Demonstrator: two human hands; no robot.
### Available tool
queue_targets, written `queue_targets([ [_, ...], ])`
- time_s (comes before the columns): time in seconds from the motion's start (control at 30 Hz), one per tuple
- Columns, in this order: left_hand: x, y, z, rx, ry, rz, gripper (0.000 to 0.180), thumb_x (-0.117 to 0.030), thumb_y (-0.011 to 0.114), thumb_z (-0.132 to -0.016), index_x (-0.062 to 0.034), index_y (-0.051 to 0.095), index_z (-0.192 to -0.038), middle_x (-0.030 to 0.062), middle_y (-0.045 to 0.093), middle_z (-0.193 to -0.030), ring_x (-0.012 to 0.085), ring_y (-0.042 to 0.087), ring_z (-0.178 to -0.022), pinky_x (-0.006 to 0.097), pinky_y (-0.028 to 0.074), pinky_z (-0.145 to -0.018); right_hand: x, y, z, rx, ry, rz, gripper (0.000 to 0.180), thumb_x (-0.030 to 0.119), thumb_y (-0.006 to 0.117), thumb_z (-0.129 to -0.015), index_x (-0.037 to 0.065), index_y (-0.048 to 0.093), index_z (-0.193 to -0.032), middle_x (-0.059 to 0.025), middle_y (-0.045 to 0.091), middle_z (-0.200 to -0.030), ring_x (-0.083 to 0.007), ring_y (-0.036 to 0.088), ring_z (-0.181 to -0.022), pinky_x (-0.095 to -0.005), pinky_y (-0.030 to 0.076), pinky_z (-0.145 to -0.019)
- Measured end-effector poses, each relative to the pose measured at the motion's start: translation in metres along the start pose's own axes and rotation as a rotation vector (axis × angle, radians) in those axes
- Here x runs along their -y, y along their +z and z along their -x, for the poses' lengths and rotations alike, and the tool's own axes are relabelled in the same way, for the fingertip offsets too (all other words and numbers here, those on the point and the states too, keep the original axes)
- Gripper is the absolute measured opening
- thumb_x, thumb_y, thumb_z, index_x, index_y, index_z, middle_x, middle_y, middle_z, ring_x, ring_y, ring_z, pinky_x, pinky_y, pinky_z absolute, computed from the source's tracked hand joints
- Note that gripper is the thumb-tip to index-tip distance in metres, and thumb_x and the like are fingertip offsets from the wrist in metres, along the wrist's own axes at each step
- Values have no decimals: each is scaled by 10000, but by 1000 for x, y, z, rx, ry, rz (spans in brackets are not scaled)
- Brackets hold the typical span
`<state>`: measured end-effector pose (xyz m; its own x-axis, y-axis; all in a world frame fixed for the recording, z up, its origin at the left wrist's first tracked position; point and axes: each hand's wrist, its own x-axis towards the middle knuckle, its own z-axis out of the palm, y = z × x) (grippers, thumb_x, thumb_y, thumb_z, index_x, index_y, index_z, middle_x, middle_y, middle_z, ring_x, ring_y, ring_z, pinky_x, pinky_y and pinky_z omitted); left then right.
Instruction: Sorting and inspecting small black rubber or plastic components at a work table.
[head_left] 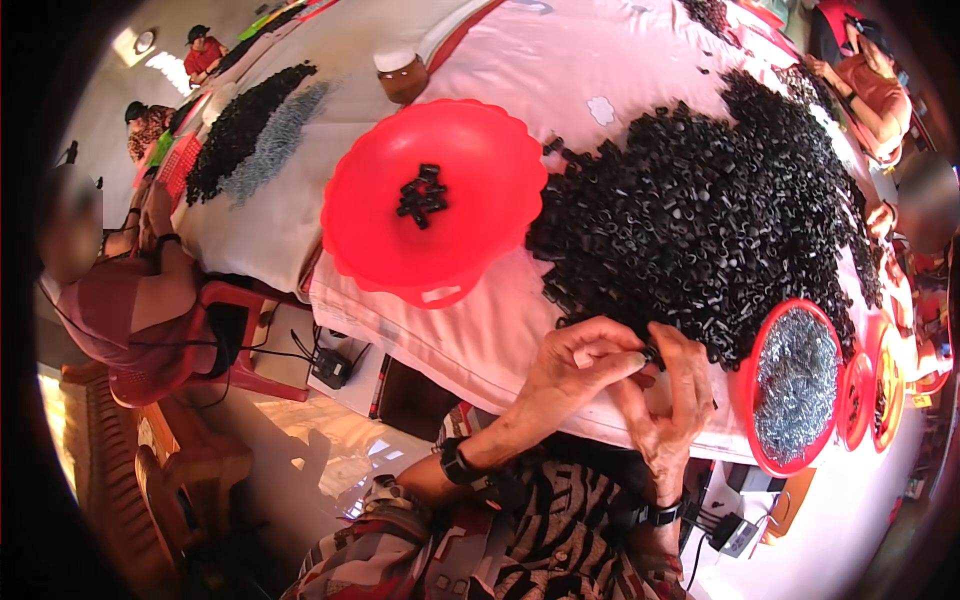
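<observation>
My left hand (580, 365) and my right hand (672, 400) meet at the table's near edge, fingertips pinched together on a small black plastic piece (652, 354). Just beyond them spreads a big heap of the same black pieces (700, 210) on the white table cover (470, 335). A large red bowl (470, 230) to the left holds several black pieces (422, 196) in its middle. At the right, a red bowl of small silvery metal parts (797, 385) sits near my right hand.
More red bowls (858, 400) line the right edge. A brown jar with a white lid (402, 72) stands at the back. Another black heap and a grey heap (250, 130) lie far left. Other people sit around the table; a red chair (215, 340) is at left.
</observation>
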<state>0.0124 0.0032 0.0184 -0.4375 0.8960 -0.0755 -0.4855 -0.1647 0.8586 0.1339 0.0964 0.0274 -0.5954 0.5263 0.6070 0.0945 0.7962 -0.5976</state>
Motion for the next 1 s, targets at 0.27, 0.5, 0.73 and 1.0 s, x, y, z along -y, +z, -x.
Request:
queue_targets([
  [0.27,-50,-30,1,-512,761,-923,203,19,721,-816,-9,693,-1014,117,679,-921,192,666,-819,305,539,-740,-15,-1,15,-248,252,-150,379,73,741,-809,-2,647,-1168,-177,664,-1124,-272,661,-907,-385,536,-843],
  [0.5,-77,-66,-10,-918,735,-1501,144,-23,742,-809,-6,702,-946,124,711,-945,306,646,-855,398,519,-759,-13,5,10,-367,390,-376,182,60,565,-982,-36,645,-1115,-120,661,-1063,-143,613,-790,-271,516,-700],
  [0.73,-61,-40,3,-534,808,-1172,144,-11,737,-796,-10,696,-934,116,711,-955,283,652,-917,381,542,-747,-13,5,8,-430,466,-460,157,43,557,-988,-23,658,-1088,-108,683,-975,-113,583,-723,-250,492,-652],
  [1.0,-31,-49,-7,-94,574,-1339,354,39,762,-696,-31,666,-1030,113,672,-966,286,642,-915,374,552,-738,-13,4,9,-398,500,-493,148,48,568,-983,-20,668,-1069,-108,686,-953,-103,572,-703,-246,483,-644],
])
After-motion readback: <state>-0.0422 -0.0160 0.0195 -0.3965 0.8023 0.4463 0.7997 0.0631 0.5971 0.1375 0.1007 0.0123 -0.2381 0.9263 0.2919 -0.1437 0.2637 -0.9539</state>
